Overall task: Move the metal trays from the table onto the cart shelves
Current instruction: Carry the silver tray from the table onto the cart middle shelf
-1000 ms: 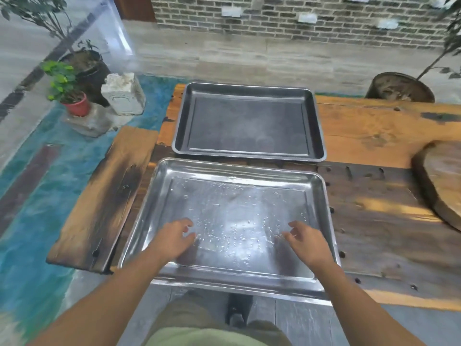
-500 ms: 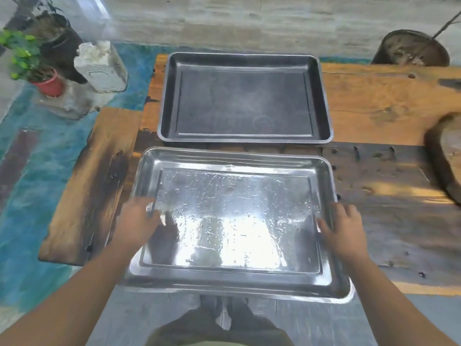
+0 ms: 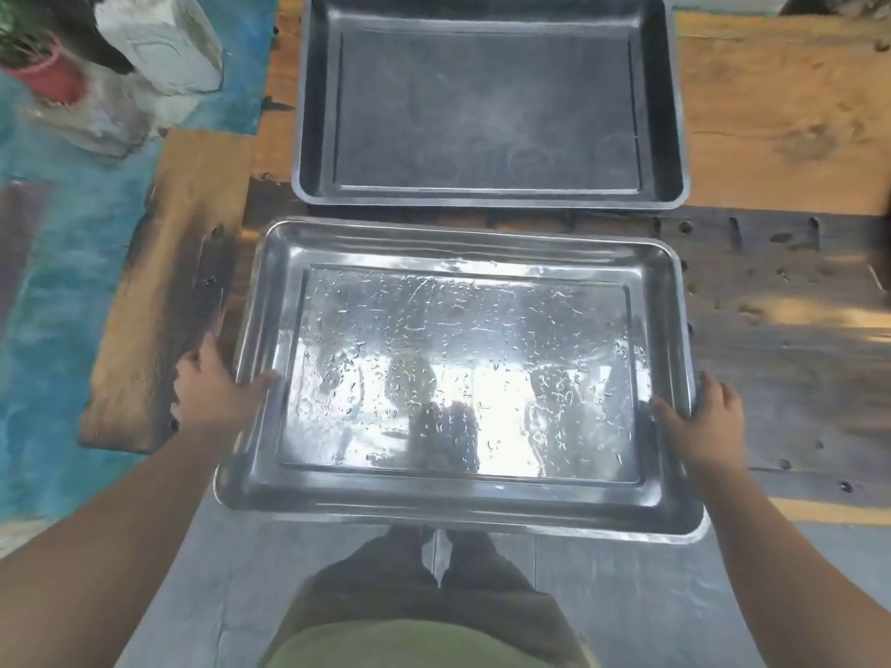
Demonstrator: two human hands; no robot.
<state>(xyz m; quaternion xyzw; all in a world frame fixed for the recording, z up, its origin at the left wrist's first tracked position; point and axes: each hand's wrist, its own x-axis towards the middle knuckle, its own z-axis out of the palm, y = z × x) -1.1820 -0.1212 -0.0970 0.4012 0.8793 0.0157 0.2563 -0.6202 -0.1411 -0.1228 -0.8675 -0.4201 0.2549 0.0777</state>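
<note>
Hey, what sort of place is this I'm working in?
Probably an outdoor patio or courtyard: a rough, weathered wooden table, with a red plant pot and blue-painted ground beside it. The wet tray and dark tray hint at kitchen work.

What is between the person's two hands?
The shiny metal tray, wet with droplets; the left hand and right hand grip its short sides, in the head view.

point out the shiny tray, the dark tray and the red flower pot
shiny tray [image 3: 460, 378]: head view, middle of its wet bottom
dark tray [image 3: 487, 106]: head view, middle of its flat bottom
red flower pot [image 3: 52, 82]: head view, its outer wall
</note>
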